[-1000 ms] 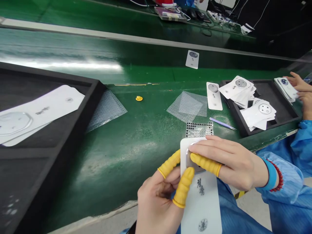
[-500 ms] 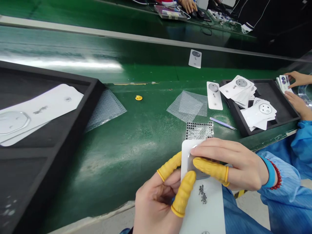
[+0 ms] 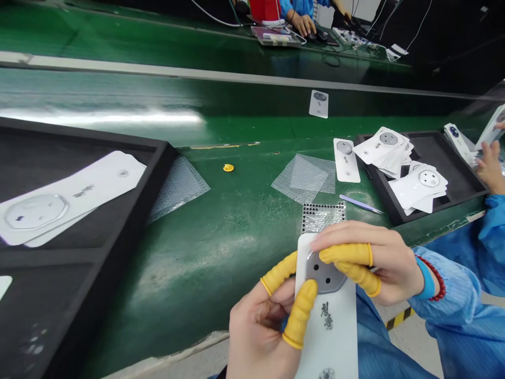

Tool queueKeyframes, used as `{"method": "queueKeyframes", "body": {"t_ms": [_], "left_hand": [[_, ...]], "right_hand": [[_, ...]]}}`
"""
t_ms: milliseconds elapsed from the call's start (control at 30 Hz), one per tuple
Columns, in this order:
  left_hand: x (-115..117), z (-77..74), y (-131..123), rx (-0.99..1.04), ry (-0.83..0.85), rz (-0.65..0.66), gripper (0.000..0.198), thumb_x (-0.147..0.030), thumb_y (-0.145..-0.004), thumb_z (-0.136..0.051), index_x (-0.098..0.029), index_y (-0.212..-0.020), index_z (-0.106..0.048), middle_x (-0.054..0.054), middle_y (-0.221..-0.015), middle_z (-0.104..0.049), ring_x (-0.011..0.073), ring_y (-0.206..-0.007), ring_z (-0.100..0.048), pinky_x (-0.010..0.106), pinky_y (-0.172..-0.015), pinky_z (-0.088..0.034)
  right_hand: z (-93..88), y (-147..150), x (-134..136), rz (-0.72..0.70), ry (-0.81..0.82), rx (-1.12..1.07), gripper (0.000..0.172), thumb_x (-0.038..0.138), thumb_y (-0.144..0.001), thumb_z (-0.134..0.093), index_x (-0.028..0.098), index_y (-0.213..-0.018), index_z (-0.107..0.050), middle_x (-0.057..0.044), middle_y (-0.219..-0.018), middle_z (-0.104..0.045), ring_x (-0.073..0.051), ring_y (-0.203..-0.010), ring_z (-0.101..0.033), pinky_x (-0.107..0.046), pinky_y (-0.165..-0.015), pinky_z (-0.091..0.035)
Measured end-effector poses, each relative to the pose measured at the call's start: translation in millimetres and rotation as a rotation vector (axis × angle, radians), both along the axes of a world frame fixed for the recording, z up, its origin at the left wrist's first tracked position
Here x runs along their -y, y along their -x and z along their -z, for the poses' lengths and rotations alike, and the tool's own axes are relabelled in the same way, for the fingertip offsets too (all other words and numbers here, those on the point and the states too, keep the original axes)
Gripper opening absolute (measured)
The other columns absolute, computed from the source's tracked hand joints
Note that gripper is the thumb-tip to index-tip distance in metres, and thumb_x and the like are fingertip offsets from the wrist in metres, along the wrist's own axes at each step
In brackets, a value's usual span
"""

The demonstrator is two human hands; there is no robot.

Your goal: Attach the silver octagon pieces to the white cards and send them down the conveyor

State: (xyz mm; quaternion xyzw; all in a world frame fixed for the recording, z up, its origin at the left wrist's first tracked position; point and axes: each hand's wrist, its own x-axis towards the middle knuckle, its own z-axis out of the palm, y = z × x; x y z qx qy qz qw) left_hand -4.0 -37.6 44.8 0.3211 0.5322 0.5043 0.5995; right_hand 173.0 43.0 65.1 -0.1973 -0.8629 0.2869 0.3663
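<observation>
Head view, and both hands are working close together at the front edge of the green bench [image 3: 221, 258]. The left hand [image 3: 260, 331] is closed around a long white backing card [image 3: 331, 347] from below, its yellow-cotted thumb [image 3: 300, 315] pressed on the card's face. The right hand [image 3: 374, 266] comes in from the side, its cotted fingers [image 3: 347, 255] curled over the card's upper end, just above a grey metal plate [image 3: 325, 272] with round holes. That split grip seems to steady the card while leaving the plate's face open to view, and the cots appear to keep skin off the surfaces.

Just beyond lies a dot-patterned clear sheet [image 3: 323, 217], with slim tweezers [image 3: 361, 204] to its right. Bubble-wrap sheets [image 3: 303, 179] sit further up, beside a loose card [image 3: 346, 160] and a black foam tray [image 3: 434, 142] stacked with more cards. A second black tray [image 3: 158, 145] fills the left side, and a stray yellow cot [image 3: 228, 168] lies between. Nothing blocks the hands. At the right edge, another person's hand [image 3: 491, 168] handles cards.
</observation>
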Motion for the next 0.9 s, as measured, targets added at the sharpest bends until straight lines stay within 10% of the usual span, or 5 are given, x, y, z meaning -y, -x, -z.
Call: {"method": "queueKeyframes", "body": {"t_ms": [267, 600, 900], "left_hand": [[-6.3, -1.6, -9.4, -0.024, -0.122, -0.195, 0.016, -0.019, -0.065, -0.083, -0.025, -0.080, -0.081, 0.000, -0.067, -0.078, 0.0176, -0.056, -0.073, 0.020, -0.054, -0.060], [0.0, 11.2, 4.0, -0.230, -0.443, -0.112, 0.050, 0.002, -0.062, -0.074, -0.035, -0.095, -0.078, -0.009, -0.075, -0.079, 0.0114, -0.057, -0.071, 0.015, -0.057, -0.058], [-3.9, 11.5, -3.5, -0.349, -0.721, -0.291, 0.052, 0.007, -0.059, -0.071, -0.030, -0.095, -0.078, -0.013, -0.081, -0.079, 0.0075, -0.058, -0.071, 0.011, -0.061, -0.060]], "right_hand": [[14.0, 0.3, 19.9, 0.278, 0.503, -0.156, 0.036, 0.012, -0.086, -0.067, 0.024, -0.120, -0.066, -0.003, -0.104, -0.076, -0.014, -0.087, -0.074, -0.019, -0.070, -0.063], [12.3, 1.0, 28.8, 0.254, 0.374, -0.172, 0.036, 0.007, -0.084, -0.068, 0.021, -0.117, -0.068, -0.004, -0.098, -0.076, -0.011, -0.072, -0.071, -0.017, -0.062, -0.061], [11.9, 1.7, 30.0, 0.155, 0.261, -0.193, 0.035, 0.004, -0.086, -0.064, 0.015, -0.119, -0.065, -0.004, -0.085, -0.073, -0.010, -0.068, -0.066, -0.017, -0.061, -0.057]]}}
